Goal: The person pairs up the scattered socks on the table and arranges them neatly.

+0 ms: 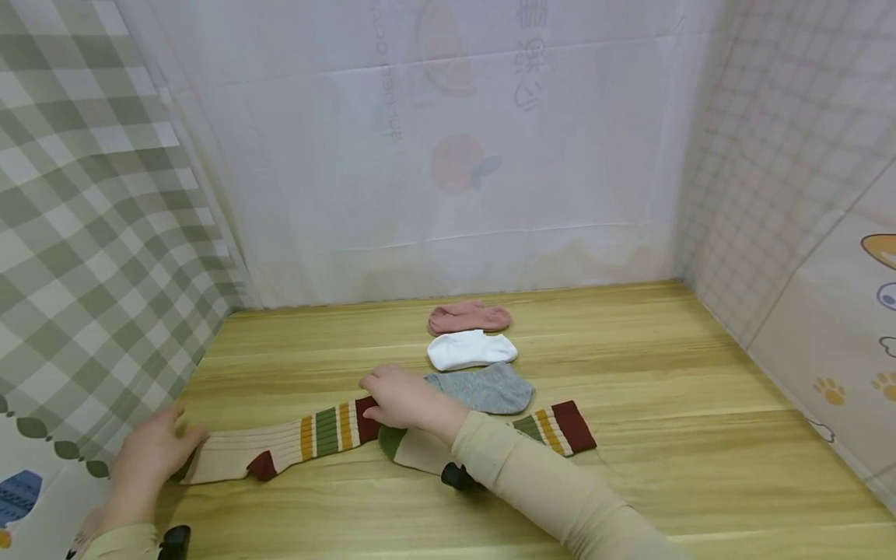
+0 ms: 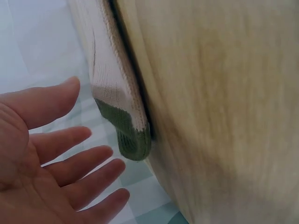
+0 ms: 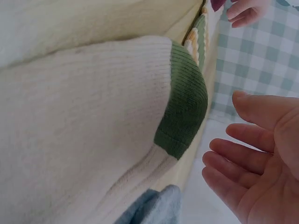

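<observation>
A long beige sock with green, yellow and dark red bands lies stretched flat at the left. My left hand is beside its green toe, fingers spread and relaxed in the left wrist view. Over the dark red cuff of that sock hovers my right hand, its fingers loosely extended with nothing between them in the right wrist view. A second striped sock lies to the right, its green toe close to the right hand. My right forearm hides its middle.
Behind the striped socks, a grey sock, a white sock and a pink sock lie in a column on the wooden table. A checked cloth hangs at the left, and pale printed sheets enclose the back and right.
</observation>
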`<state>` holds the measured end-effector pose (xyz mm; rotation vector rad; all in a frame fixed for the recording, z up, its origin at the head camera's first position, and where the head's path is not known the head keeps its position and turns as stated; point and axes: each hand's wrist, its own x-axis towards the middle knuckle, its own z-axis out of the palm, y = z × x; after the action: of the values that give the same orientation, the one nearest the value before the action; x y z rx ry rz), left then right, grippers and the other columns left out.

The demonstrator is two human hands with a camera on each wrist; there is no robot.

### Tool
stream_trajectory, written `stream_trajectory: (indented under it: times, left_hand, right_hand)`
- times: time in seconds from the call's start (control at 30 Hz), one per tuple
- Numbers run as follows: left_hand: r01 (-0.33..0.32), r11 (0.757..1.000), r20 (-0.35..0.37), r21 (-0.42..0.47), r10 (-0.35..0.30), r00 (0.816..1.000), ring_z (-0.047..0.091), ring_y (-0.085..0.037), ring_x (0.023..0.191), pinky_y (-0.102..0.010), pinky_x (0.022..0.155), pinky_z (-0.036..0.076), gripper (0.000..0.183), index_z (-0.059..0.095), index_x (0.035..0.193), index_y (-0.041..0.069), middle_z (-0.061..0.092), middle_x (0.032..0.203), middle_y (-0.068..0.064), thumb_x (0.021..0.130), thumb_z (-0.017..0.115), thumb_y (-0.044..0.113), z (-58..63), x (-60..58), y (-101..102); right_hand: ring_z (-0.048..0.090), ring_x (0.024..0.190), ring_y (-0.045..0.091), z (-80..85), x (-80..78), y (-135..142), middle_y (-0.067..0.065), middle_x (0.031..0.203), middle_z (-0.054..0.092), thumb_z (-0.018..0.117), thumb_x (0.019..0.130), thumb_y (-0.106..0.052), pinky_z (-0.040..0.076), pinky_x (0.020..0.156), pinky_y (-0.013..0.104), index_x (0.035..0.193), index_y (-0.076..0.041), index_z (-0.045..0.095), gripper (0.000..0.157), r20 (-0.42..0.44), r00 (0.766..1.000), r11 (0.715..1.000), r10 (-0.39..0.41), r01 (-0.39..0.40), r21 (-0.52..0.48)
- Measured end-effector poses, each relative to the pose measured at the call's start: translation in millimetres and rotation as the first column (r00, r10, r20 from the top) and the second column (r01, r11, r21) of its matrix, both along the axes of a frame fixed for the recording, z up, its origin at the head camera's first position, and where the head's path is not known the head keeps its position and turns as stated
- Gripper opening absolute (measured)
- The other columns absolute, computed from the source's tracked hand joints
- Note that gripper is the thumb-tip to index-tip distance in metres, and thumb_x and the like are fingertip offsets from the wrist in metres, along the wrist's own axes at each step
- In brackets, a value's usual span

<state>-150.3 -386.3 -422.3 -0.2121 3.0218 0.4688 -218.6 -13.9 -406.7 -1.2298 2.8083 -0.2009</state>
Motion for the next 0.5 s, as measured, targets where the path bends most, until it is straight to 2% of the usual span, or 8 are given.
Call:
stream_trajectory:
  times: [0.37,0.5]
  left_hand:
    - [-0.018,1.0,0.135,0.018,0.015,0.991,0.046,-0.06,0.11,-0.063,0.088,0.044,0.079,0.038,0.132,-0.025,0.046,0.127,-0.044,0.097,0.058,0.043,-0.1,-1.0,-1.7]
    - [-0.021,1.0,0.132,0.015,0.019,0.991,0.05,-0.058,0.108,-0.062,0.087,0.045,0.073,0.041,0.13,-0.024,0.053,0.121,-0.041,0.097,0.061,0.038,-1.2,-1.4,-0.9]
  right_hand:
    - [0.057,0.118,0.018,-9.2,-0.2,-16.2,0.004,0.128,0.061,0.066,0.096,-0.036,0.047,0.095,0.026,0.134,-0.011,0.059,0.046,0.01,1.0,0.994,-0.017,0.016,0.106]
    - [0.059,0.113,0.016,-11.9,2.0,-18.9,0.002,0.123,0.063,0.067,0.095,-0.036,0.048,0.092,0.025,0.131,-0.013,0.061,0.043,-0.018,1.0,0.989,-0.021,0.023,0.148]
